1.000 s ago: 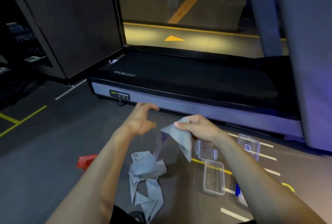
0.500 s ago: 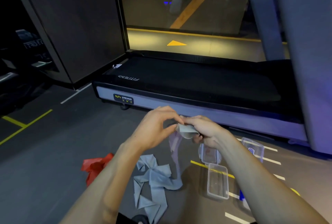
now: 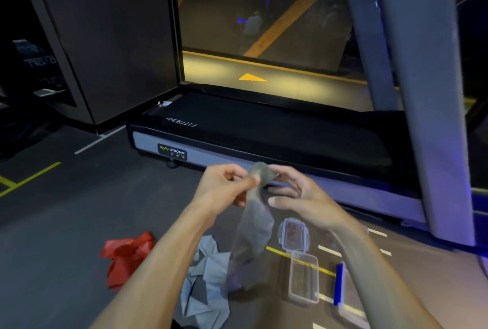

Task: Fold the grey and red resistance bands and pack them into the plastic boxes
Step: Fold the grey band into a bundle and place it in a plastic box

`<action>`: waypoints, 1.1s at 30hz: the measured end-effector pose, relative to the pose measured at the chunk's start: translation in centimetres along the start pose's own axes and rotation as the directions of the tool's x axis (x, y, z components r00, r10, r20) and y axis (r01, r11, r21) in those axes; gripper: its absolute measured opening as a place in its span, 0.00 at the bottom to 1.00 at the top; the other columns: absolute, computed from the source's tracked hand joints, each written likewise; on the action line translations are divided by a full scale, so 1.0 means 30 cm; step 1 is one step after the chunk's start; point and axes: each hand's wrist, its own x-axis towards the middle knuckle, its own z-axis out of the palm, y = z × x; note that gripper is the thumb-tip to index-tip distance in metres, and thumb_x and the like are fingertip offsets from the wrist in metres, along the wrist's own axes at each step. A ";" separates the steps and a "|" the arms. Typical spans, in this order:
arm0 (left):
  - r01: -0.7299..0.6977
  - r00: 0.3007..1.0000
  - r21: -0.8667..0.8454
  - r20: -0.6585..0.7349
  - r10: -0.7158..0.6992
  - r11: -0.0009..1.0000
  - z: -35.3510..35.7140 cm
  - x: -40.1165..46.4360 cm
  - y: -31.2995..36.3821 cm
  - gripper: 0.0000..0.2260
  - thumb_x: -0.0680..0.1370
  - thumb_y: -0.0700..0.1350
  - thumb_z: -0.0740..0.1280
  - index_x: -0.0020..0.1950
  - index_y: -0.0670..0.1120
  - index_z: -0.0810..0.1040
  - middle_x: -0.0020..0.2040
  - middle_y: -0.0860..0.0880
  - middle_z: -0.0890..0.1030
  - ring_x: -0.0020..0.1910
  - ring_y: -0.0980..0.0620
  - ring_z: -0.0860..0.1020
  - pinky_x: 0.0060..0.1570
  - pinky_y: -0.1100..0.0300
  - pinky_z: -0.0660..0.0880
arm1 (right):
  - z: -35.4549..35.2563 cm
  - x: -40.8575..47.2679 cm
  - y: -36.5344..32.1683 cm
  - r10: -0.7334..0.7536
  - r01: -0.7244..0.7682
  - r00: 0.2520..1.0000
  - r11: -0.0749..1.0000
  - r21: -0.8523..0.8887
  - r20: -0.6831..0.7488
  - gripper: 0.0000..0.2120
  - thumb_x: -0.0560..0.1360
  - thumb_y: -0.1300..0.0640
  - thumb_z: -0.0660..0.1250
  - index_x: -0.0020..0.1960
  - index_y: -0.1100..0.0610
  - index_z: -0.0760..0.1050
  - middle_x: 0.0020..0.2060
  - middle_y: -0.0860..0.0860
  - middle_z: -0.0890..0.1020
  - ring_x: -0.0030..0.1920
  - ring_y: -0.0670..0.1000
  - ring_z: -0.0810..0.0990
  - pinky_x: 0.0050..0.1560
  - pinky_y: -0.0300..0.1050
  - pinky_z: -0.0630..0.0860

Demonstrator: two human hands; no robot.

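A grey resistance band [image 3: 253, 231] hangs from both my hands in mid-air, its lower part crumpled on the floor. My left hand [image 3: 224, 186] pinches its top end between thumb and fingers. My right hand [image 3: 295, 194] holds the same end from the right with its fingertips, the other fingers spread. A red band [image 3: 126, 254] lies bunched on the floor to the left. An open clear plastic box [image 3: 303, 278] stands on the floor under my right forearm, with its lid [image 3: 293, 233] just beyond it.
A treadmill [image 3: 264, 138] runs across the floor right behind my hands, with its grey upright [image 3: 427, 117] at the right. Something blue-edged [image 3: 339, 283] lies right of the box, partly hidden by my forearm. Dark floor with painted lines spreads to the left.
The band's folded top end has been opened out, and a longer length now hangs straight down from my hands. My right hand's fingers have spread. The view has tilted up a little.
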 end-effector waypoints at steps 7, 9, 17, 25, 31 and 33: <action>0.061 0.975 0.038 0.212 -0.068 0.997 0.025 0.029 -0.023 0.11 0.73 0.38 0.77 0.33 0.48 0.81 0.30 0.47 0.78 0.27 0.52 0.75 0.29 0.61 0.76 | -0.044 0.075 0.048 -0.067 0.100 0.954 0.990 0.100 -0.292 0.06 0.76 0.64 0.73 0.53 0.60 0.82 0.41 0.57 0.83 0.42 0.49 0.80 0.46 0.43 0.77; 0.054 0.954 0.056 0.292 -0.068 0.997 0.039 0.041 -0.031 0.09 0.72 0.40 0.78 0.35 0.49 0.82 0.33 0.46 0.79 0.29 0.51 0.77 0.31 0.60 0.77 | -0.049 0.086 0.060 -0.094 0.114 0.945 0.992 0.046 -0.315 0.05 0.76 0.65 0.74 0.51 0.62 0.83 0.40 0.55 0.83 0.40 0.46 0.79 0.42 0.36 0.76; 0.053 0.961 0.003 0.273 -0.051 0.999 0.096 0.098 -0.044 0.24 0.71 0.47 0.76 0.50 0.26 0.75 0.38 0.37 0.77 0.29 0.50 0.77 0.29 0.61 0.76 | -0.093 0.095 0.072 -0.230 0.227 0.923 0.973 -0.044 -0.307 0.07 0.79 0.64 0.71 0.55 0.54 0.79 0.52 0.49 0.82 0.47 0.44 0.81 0.50 0.43 0.78; 0.000 0.973 0.098 0.231 -0.023 0.995 0.133 0.111 -0.063 0.10 0.73 0.40 0.77 0.37 0.42 0.78 0.28 0.45 0.78 0.26 0.51 0.77 0.27 0.60 0.77 | -0.097 0.065 0.068 -0.398 0.239 0.877 0.848 -0.474 -0.270 0.07 0.75 0.55 0.75 0.40 0.51 0.79 0.41 0.46 0.78 0.46 0.48 0.79 0.47 0.41 0.73; -0.108 0.971 0.183 0.228 0.065 0.977 0.140 0.099 -0.080 0.09 0.73 0.40 0.78 0.36 0.41 0.80 0.29 0.43 0.79 0.28 0.49 0.79 0.30 0.58 0.78 | -0.088 0.063 0.076 -0.275 0.173 0.932 0.911 -0.374 -0.237 0.01 0.76 0.56 0.74 0.46 0.51 0.83 0.40 0.45 0.84 0.45 0.45 0.82 0.47 0.36 0.75; -0.116 0.964 0.180 0.258 0.067 0.977 0.136 0.086 -0.069 0.08 0.73 0.40 0.78 0.38 0.41 0.81 0.31 0.44 0.80 0.29 0.48 0.80 0.31 0.57 0.79 | -0.093 0.058 0.075 -0.224 0.170 0.959 0.944 -0.283 -0.174 0.02 0.78 0.57 0.73 0.46 0.53 0.83 0.39 0.49 0.85 0.42 0.47 0.83 0.44 0.43 0.79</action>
